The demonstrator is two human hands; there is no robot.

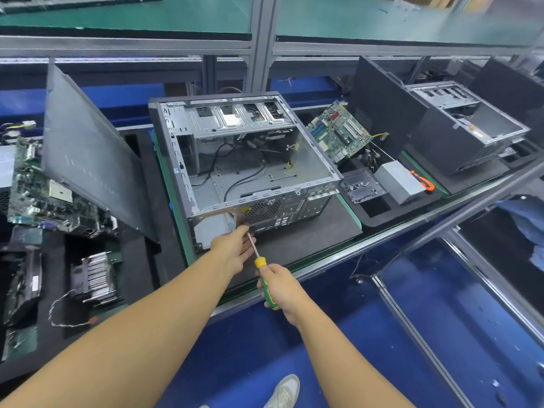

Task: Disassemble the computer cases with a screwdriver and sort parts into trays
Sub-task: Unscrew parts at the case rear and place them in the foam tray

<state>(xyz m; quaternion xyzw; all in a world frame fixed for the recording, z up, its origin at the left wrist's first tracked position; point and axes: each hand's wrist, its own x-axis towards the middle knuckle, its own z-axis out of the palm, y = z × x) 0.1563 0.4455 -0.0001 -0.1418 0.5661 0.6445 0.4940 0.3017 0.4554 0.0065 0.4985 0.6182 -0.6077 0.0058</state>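
Gripping the screwdriver (266,279) handle, the right hand (279,287) aims it at the open computer case (247,160) near the bench's front edge; the left hand (235,245) pinches the shaft.

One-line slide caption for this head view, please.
Right hand drives a green-and-yellow-handled screwdriver into the rear panel of an open grey metal computer case; left hand steadies its shaft.

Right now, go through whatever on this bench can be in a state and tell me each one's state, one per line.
Computer case: lying on its side, open, motherboard out.
Side panel: off, leaning tilted left of the case.
Screwdriver: gripped, tip at the case's rear corner.
Right hand: closed on the handle.
Left hand: fingers at the shaft's tip.
Motherboard: removed, propped tilted right of the case.
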